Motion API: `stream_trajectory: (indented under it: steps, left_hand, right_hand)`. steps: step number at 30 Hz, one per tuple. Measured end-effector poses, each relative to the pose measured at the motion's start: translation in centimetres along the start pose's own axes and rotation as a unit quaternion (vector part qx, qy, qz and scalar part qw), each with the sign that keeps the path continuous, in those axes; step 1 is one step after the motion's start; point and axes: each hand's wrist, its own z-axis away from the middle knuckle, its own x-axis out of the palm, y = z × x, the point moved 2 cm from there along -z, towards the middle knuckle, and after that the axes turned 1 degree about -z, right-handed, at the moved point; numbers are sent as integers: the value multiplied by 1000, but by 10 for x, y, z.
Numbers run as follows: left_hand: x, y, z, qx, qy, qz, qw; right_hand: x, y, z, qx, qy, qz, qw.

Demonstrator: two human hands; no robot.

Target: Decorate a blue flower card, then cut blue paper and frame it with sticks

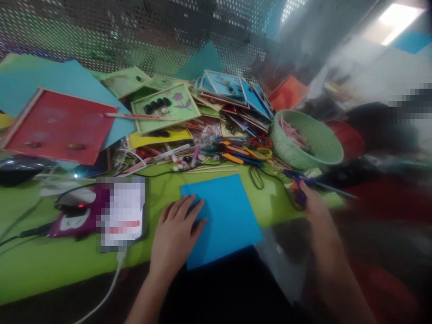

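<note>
A blue sheet (226, 216), card or stiff paper, lies at the front edge of the green table, its near side over my lap. My left hand (178, 229) rests flat on its left part, fingers stretched out. Off to the right, my right hand (312, 198) is closed around a dark blue glue gun (299, 191) with a black cable (285, 186) trailing from it. A pale thin stick (337, 189) juts out on its right side. The right side is blurred, and my palm hides part of the glue gun.
A speckled green bowl (313, 148) stands at the back right. Scissors (259, 153), pens and framed pictures (165, 108) pile up behind the sheet. A red panel (60, 126) leans at left, near a phone (124, 211) on a purple power strip (76, 220).
</note>
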Motion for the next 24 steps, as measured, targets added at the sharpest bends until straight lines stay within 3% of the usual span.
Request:
stream_trajectory:
  steps: [4, 9, 11, 13, 15, 17, 21, 24]
  left_hand:
    - [1, 0, 1, 0, -4, -14, 1000]
    - [-2, 3, 0, -1, -10, -13, 1000]
    - [-3, 5, 0, -7, -17, -9, 1000]
    - [-4, 6, -1, -16, -21, -5, 1000]
    - [-4, 6, 0, -25, -23, 0, 999]
    - [-4, 7, 0, -32, -22, 8, 999]
    - [-5, 8, 0, -42, -18, 17, 999]
    - [-6, 8, 0, -54, -24, 16, 998]
  right_hand:
    - [-7, -9, -4, -11, 10, 179, 984]
    - [-23, -23, -5, -100, 29, 462, 881]
    - [-24, -35, 2, -159, 64, 501, 849]
    - [-13, -51, 12, -249, 69, 484, 836]
    - [12, -68, 23, -340, 10, 428, 838]
    - [50, -83, 32, -400, -94, 381, 829]
    - [134, -102, 43, -476, -230, 341, 777]
    - [183, -107, 46, -497, -279, 373, 733]
